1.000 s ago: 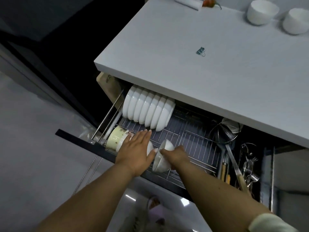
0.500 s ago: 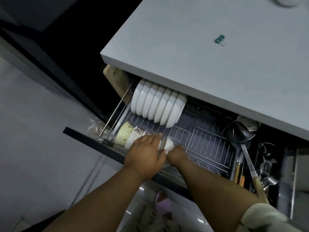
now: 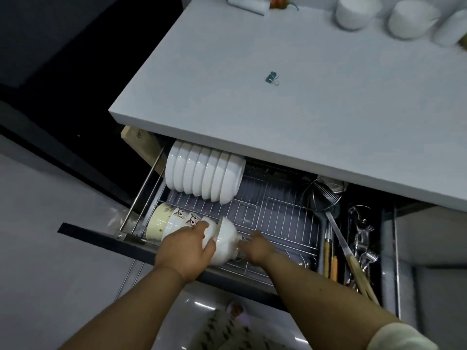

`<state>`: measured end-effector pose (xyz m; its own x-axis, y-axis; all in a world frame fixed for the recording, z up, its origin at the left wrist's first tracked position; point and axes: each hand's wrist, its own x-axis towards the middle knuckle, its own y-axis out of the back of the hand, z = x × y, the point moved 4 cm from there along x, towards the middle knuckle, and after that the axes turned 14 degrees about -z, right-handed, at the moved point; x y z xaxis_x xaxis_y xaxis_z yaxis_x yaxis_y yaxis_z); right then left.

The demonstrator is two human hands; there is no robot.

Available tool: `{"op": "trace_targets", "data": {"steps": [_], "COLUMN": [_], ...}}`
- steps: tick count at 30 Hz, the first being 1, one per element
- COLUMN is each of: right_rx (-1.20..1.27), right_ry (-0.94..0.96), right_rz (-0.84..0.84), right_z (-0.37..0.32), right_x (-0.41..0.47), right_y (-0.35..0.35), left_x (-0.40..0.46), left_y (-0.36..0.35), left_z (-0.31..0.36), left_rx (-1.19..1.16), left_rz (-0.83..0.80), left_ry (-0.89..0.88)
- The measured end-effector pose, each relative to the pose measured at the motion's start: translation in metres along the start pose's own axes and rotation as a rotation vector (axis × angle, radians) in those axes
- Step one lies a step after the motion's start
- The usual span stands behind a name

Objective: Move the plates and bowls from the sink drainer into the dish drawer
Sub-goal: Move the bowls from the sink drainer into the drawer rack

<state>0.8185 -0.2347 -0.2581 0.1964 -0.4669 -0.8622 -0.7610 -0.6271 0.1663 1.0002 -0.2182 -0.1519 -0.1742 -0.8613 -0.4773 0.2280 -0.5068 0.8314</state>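
Head view, looking down into the pulled-out dish drawer with its steel wire rack, tucked under the pale grey countertop. Left hand is down at the front rail, fingers curled over the near side of a plain white ceramic bowl lying on its side, thumb on its lower edge — that's a grip. That bowl sits at the right end of the front row, nested against the two owl-print white bowls and the cream-yellow bowl to their left. Right hand is just beside the white bowl's foot, fingers loose and reaching toward it; whether they touch it, I cannot tell, and it holds nothing.

Behind, at the back left of the rack, a row of white plates stands on edge, packed close together. Right compartment of the drawer holds a steel mesh skimmer with a wooden handle and other utensils. Up on the countertop: a small teal binder clip, and at the far edge two white bowls, blurred.
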Motion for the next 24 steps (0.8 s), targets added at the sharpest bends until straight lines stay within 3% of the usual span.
{"op": "trace_targets", "data": {"steps": [5, 14, 24], "right_rx": [0.119, 0.222, 0.499], "right_ry": [-0.041, -0.103, 0.044], "right_rz": [0.069, 0.173, 0.47], "right_z": [0.034, 0.095, 0.172], "right_x": [-0.035, -0.118, -0.212], "right_y": [0.041, 0.107, 0.169], "left_x": [0.002, 0.02, 0.05], "left_y": [0.001, -0.007, 0.009], "left_z": [0.001, 0.01, 0.244], "left_rx": [-0.02, -0.116, -0.155], "left_rz": [-0.028, -0.269, -0.304], "left_ry": [0.026, 0.115, -0.334]}}
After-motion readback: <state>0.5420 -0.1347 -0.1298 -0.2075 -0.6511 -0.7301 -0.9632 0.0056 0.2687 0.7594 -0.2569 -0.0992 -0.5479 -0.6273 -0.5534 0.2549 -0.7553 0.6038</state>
